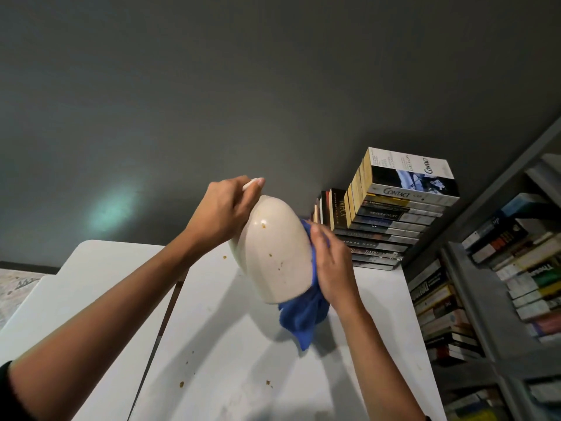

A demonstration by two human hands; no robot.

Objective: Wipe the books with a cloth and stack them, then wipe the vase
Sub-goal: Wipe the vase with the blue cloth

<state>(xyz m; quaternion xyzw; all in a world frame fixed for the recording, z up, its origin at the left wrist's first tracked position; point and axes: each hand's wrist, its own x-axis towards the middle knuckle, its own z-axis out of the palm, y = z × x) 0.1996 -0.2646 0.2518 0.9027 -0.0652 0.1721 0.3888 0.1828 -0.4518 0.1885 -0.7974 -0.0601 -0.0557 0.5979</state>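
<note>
- Vase (pixel 274 253): held up off the worktop (pixel 227 344) between both hands, tipped over so that the neck points up and away and the base comes down toward the camera. Probably held this way to turn the broad belly to the cloth and to see the dirt on it.
- Left hand (pixel 221 211): clamped round the neck of the vase, fingers curled over it and the pale rim showing just past the knuckles. Forearm reaching up from the lower left, wrist bent, carrying the weight and steadying against the rubbing.
- Right hand (pixel 332 262): fingers nearly straight and together, laid flat along the right flank of the vase and pressing the cloth (pixel 303 317) against it rather than gripping. Forearm rising from the lower right.
- Blue cloth: sandwiched between palm and vase, its loose end hanging below the base, clear of the worktop.
- Brown specks (pixel 269 255) on the near face of the vase, not yet wiped, so the job looks partly done, with this face left to cover.
- A few brown crumbs (pixel 181 383) scattered on the white worktop beneath.
- Stack of books (pixel 394 220): piled flat at the far right corner of the worktop, well clear of the hands, which suggests the book part is finished; some upright books (pixel 334 208) just behind it.
- Bookcase (pixel 485 284) full of books at the right, dark wall (pixel 273 86) behind.
</note>
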